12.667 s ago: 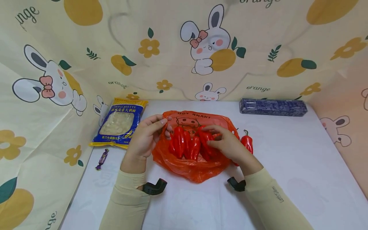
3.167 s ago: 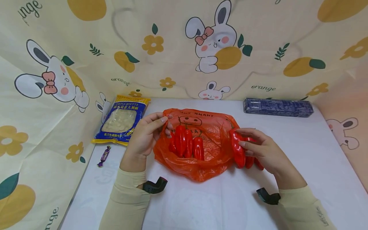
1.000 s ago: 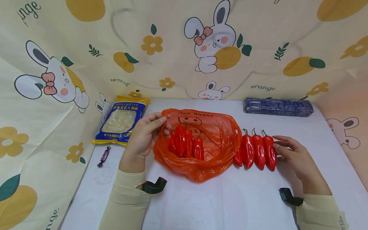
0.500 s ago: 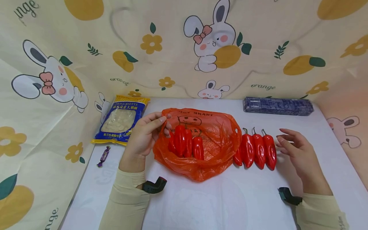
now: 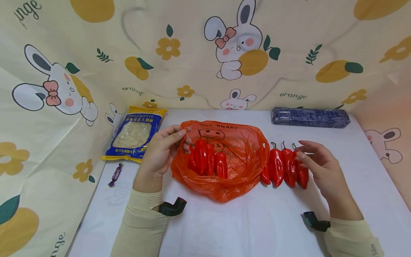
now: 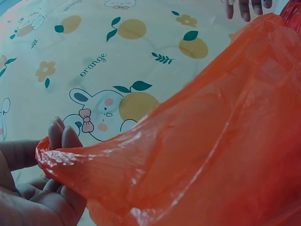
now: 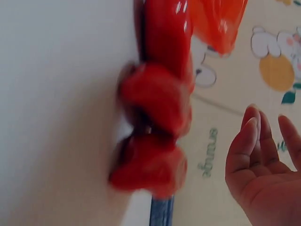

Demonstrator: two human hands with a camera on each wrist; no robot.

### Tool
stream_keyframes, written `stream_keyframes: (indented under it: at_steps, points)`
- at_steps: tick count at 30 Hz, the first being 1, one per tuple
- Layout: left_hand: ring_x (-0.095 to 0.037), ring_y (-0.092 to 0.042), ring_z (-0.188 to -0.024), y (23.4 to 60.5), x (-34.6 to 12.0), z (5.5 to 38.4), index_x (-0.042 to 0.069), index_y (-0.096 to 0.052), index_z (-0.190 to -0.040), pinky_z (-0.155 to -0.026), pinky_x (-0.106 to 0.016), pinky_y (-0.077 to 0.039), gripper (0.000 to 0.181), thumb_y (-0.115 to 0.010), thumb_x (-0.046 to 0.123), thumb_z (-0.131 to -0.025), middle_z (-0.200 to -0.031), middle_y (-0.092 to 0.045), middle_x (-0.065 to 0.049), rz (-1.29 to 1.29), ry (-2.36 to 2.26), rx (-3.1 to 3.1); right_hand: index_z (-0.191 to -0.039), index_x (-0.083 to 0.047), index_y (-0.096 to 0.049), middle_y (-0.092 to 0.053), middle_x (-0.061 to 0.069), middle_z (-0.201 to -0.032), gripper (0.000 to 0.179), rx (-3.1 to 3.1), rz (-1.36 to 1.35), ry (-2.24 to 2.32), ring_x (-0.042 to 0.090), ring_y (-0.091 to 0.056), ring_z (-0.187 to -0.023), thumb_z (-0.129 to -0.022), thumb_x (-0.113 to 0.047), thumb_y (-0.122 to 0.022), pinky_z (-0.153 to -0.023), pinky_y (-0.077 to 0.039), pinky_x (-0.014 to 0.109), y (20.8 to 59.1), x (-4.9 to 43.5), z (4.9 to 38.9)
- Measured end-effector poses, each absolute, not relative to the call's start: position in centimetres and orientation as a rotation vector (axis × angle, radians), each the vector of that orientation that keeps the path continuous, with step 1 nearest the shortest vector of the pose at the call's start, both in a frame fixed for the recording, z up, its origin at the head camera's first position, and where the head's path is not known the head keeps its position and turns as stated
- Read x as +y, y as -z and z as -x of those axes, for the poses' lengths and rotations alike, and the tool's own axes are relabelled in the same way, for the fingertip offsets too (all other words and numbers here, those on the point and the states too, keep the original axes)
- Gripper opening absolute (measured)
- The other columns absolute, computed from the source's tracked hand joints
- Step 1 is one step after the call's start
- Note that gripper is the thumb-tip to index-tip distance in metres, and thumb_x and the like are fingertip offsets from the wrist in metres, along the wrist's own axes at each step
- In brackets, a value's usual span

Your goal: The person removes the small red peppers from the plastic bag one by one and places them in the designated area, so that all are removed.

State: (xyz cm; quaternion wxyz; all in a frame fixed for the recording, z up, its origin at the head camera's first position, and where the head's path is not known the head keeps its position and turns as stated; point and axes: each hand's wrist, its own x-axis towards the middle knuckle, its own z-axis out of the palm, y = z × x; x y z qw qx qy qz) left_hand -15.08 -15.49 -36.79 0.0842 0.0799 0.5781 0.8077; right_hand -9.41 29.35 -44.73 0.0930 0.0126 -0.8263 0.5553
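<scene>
Four peppers (image 5: 289, 167), bag (image 5: 221, 191) overlapping one, box (image 5: 310, 118) behind

1. My bag (image 5: 242, 153): see-thru orange-red, blk print.
2. My peppers (image 5: 277, 167): glossy red.
3. My sleeves (image 5: 142, 223): beige.
4. Pasta pkt (image 5: 131, 135): blue w/ yel ends.
5. Backdrop (image 5: 199, 71): cream w/ bunny, orange, flower print.

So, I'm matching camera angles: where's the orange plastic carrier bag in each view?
Head: orange plastic carrier bag, just below centre.
Left wrist: it stretches from the left hand to the right edge.
Right wrist: only a piece shows, at the top, right of centre.
Shared landmark: rabbit-print backdrop.
</scene>
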Motion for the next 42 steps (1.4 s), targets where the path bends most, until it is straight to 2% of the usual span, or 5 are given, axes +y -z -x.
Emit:
stream_keyframes:
  at_steps: [8,17,25,33,42]
  points:
    - [-0.022,-0.064,-0.077,36.8,-15.5,15.1,0.0,-0.069,-0.113,-0.074,-0.029,-0.06,0.013,-0.057,0.006,-0.111,-0.092,-0.07,-0.012,-0.237,-2.415,1.728,-0.16,-0.013,-0.052,-0.061,0.012,-0.14,0.048,-2.488,-0.233,-1.761,0.021,-0.064,-0.124,-0.112,-0.009,-0.06,-0.093,-0.056,0.021,43.7,26.7,8.7]
    - [-0.021,-0.064,-0.076,36.8,-15.5,15.0,-0.001,-0.069,-0.115,-0.074,-0.029,-0.061,0.015,-0.057,0.006,-0.111,-0.091,-0.07,-0.012,-0.243,-2.416,1.721,-0.155,-0.003,-0.053,-0.061,0.021,-0.14,0.046,-2.457,-0.499,-1.845,0.029,-0.063,-0.123,-0.11,0.0,-0.06,-0.09,-0.061,0.029,43.1,23.8,9.1]
    - [-0.021,-0.064,-0.076,36.8,-15.5,15.0,-0.002,-0.069,-0.115,-0.074,-0.029,-0.061,0.015,-0.057,0.006,-0.111,-0.09,-0.07,-0.012,-0.249,-2.416,1.725,-0.155,-0.001,-0.052,-0.06,0.026,-0.141,0.044,-2.391,-0.646,-1.966,0.032,-0.067,-0.122,-0.111,0.001,-0.055,-0.098,-0.058,0.031,42.4,21.4,9.8]
    - [-0.022,-0.064,-0.077,36.7,-15.6,14.9,-0.003,-0.068,-0.115,-0.074,-0.029,-0.06,0.015,-0.057,0.006,-0.111,-0.091,-0.07,-0.012,-0.243,-2.408,1.741,-0.155,-0.003,-0.053,-0.061,0.019,-0.142,0.039,-2.381,-0.679,-2.04,0.031,-0.068,-0.121,-0.117,-0.011,-0.046,-0.097,-0.06,0.035,42.0,19.0,11.1]
    - [-0.021,-0.064,-0.076,36.6,-15.6,14.9,-0.004,-0.068,-0.118,-0.074,-0.029,-0.061,0.017,-0.056,0.006,-0.112,-0.091,-0.07,-0.012,-0.238,-2.405,1.731,-0.154,-0.009,-0.055,-0.061,0.015,-0.142,0.04,-2.444,-0.616,-2.168,0.048,-0.062,-0.127,-0.118,-0.025,-0.048,-0.103,-0.056,0.054,42.1,16.0,12.8]
